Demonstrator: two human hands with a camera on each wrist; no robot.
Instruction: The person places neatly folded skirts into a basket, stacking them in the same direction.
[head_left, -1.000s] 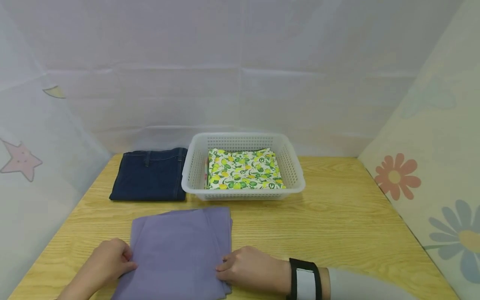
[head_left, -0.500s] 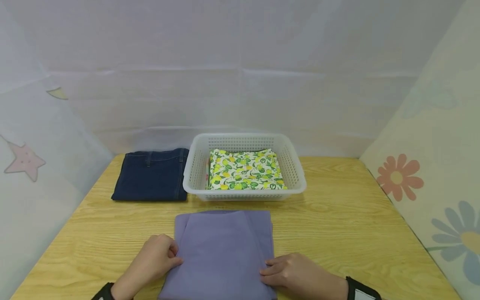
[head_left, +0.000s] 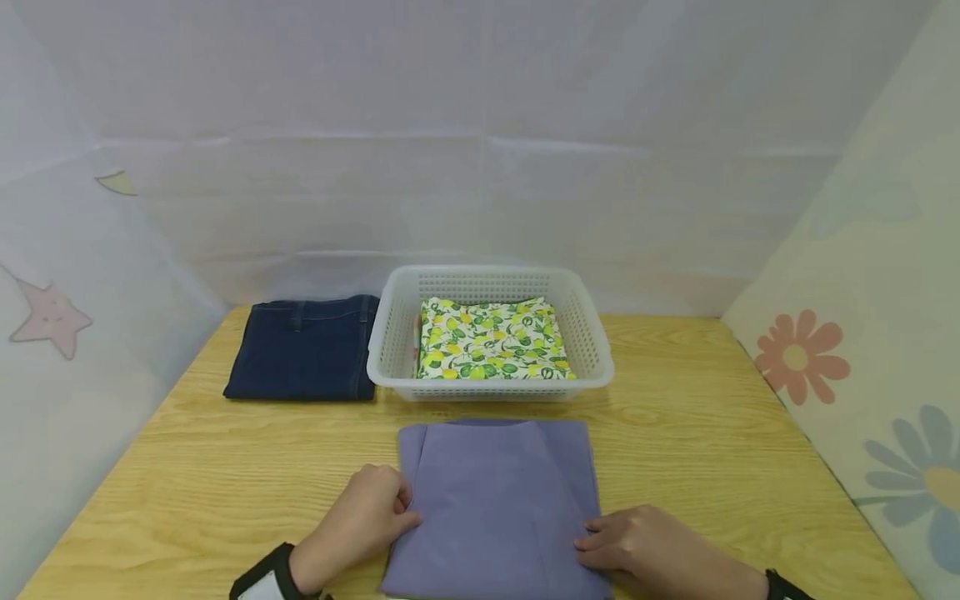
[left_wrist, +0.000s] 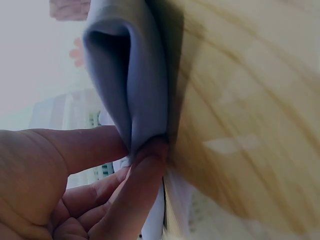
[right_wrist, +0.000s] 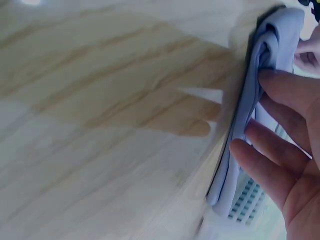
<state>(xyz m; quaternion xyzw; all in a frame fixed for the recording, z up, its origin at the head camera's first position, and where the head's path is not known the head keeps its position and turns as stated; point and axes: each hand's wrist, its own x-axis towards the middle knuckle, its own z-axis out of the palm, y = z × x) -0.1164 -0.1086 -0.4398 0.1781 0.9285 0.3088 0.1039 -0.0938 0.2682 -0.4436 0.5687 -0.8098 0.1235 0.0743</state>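
A folded purple cloth [head_left: 487, 508] lies near the front of the table, its several layers showing as a rounded fold in the left wrist view. At its left edge my left hand [head_left: 372, 510] pinches the layers between thumb and fingers [left_wrist: 142, 185]. My right hand [head_left: 637, 546] holds the opposite edge, with the thumb and fingertips against the stacked layers in the right wrist view. Behind the cloth stands a white perforated basket [head_left: 491, 392]. Inside it lies a folded lemon-print cloth [head_left: 491, 342].
Folded dark blue jeans [head_left: 303, 354] lie left of the basket, close against it. The wooden table [head_left: 690, 433] meets a white fabric backdrop [head_left: 480, 167] behind. Printed fabric panels [head_left: 855, 392] slant along both sides.
Both hands have moved to the right with the purple cloth between them, bringing it in front of the basket. The basket and the jeans have stayed in place.
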